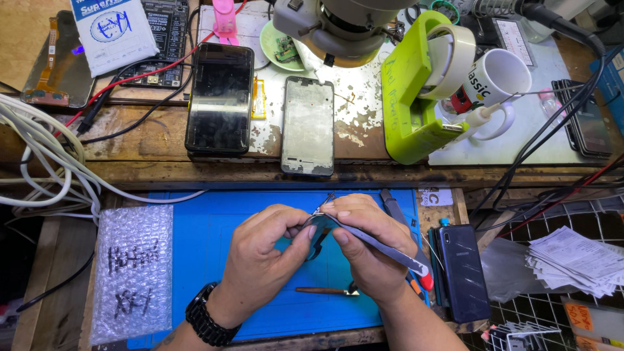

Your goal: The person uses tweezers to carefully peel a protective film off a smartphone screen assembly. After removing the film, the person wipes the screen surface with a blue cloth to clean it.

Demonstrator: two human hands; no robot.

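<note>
Over blue mat (214,260), left hand (263,250) and right hand (367,244) pinched shut on thin dark part (316,235), tweezers (377,240) toward four o'clock; could snap if flexed.

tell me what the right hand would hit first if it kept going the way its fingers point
The right hand points left and slightly up, so it would first meet the left hand, which it already nearly touches over the small part they pinch together.

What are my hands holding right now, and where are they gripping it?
Right hand holds metal tweezers along their shaft; left hand pinches a small dark part at the tips.
</note>
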